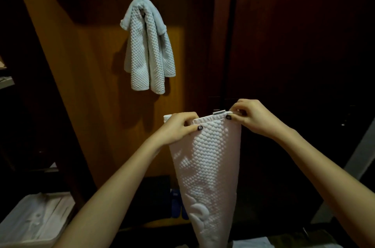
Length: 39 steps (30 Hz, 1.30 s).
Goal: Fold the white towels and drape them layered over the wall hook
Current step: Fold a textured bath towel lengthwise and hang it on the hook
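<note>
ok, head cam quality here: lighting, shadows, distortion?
Head view: dim room with one warm light patch on the wood wall; hung towel casts a soft shadow to its left; held towel brightly lit with dappled shadows; wide-angle stretch on forearms; corners nearly black.

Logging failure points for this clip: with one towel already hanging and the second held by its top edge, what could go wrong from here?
1. The hung towel sits bunched and uneven on the wall; laying another over it could drag it off.
2. The left hand and right hand pinch only the top edge of the held towel, so its fold may slip open while it is lifted.
3. Its long lower end hangs below the frame and might snag.
</note>
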Motion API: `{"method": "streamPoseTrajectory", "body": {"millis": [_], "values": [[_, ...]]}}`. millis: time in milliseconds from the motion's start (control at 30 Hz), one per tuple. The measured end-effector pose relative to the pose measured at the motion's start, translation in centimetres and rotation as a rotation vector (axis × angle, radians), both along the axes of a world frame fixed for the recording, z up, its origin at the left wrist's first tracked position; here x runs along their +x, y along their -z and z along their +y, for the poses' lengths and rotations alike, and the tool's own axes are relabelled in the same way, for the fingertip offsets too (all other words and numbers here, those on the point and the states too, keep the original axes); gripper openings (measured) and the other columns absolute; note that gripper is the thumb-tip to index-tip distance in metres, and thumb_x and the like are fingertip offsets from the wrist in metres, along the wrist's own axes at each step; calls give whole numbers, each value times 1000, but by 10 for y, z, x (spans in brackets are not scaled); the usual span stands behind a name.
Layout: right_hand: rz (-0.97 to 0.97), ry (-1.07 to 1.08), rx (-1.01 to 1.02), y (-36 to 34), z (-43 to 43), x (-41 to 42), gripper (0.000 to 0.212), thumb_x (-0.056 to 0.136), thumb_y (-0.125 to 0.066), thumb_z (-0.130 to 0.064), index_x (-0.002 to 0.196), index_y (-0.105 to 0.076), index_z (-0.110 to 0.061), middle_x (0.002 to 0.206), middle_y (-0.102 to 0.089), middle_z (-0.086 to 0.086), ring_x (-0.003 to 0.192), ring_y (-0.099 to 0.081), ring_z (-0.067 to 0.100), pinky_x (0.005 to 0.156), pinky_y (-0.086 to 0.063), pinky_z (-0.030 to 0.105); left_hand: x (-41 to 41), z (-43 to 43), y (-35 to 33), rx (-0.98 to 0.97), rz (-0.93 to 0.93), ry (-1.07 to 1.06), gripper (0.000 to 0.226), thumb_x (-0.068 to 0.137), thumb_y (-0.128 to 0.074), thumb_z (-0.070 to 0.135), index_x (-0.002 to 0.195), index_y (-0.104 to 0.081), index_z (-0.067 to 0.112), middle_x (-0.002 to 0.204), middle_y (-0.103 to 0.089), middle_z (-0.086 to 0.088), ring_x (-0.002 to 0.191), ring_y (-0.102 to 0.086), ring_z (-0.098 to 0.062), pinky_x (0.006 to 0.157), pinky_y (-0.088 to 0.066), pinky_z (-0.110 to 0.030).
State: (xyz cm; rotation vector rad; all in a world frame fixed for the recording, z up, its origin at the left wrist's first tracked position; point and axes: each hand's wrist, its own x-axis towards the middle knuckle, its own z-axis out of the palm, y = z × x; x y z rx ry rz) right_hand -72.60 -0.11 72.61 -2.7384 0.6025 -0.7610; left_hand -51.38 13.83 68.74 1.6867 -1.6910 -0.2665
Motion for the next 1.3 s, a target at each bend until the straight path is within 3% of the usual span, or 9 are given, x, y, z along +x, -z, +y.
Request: {"method": "streamPoseTrajectory", "body": {"millis": [167,300,433,533,700,767,900,1200,1300], "values": [[-50,-28,158,2,0,-2,13,91,-65,-36,79,-65,-31,77,-66,-9,72,-61,5,60,-45,15,2,6,-7,-122,-33,27,16,91,-66,27,81,-58,17,82,-57,1,77,-51,-11,69,-39,-26],[-116,-134,409,6,2,9,15,89,-70,-26,75,-65,-23,73,-70,-4,68,-64,11,62,-48,29,3,13,-20,-187,-33,54,35,84,-74,30,74,-52,4,73,-48,-3,68,-39,-5,61,-31,-24],[-127,-253,588,6,10,20,7,87,-72,-12,81,-69,-13,77,-71,4,72,-64,15,67,-50,30,18,30,-30,-189,-45,9,30,85,-72,28,72,-49,14,76,-42,9,73,-35,-4,66,-29,-25],[-172,-301,550,7,21,36,6,91,-67,-13,85,-67,-13,90,-70,6,84,-64,13,80,-51,35,25,43,-34,-176,84,12,34,81,-74,33,72,-51,10,75,-44,5,75,-38,-7,68,-31,-25],[-191,-425,619,-7,34,68,11,95,-58,-5,93,-58,5,122,-59,-8,108,-58,-9,98,-48,19,29,54,-45,-185,322,56,31,75,-73,20,61,-47,14,66,-41,3,65,-39,-9,59,-31,-20],[-168,-485,648,-15,33,75,15,96,-55,-4,97,-55,11,117,-62,-6,107,-61,-5,92,-49,18,34,56,-49,-168,342,66,34,75,-73,17,56,-45,23,62,-41,8,60,-38,-5,56,-31,-18],[-132,-529,665,-32,36,84,12,95,-55,-4,95,-55,8,99,-58,17,95,-55,22,88,-43,38,38,62,-56,-164,428,84,34,72,-73,27,53,-45,27,61,-41,10,56,-37,-3,52,-31,-15],[-138,-472,550,-43,37,90,13,92,-64,-8,80,-58,-9,89,-64,10,87,-60,15,81,-46,29,48,70,-62,-213,397,27,26,74,-71,15,63,-48,14,70,-45,-1,69,-44,-15,61,-34,-25],[-162,-449,477,-44,37,92,14,93,-64,-11,80,-59,-10,85,-62,5,81,-57,11,75,-44,26,50,71,-63,-246,375,25,29,76,-75,7,64,-49,12,73,-48,7,73,-47,-6,67,-39,-20]]}}
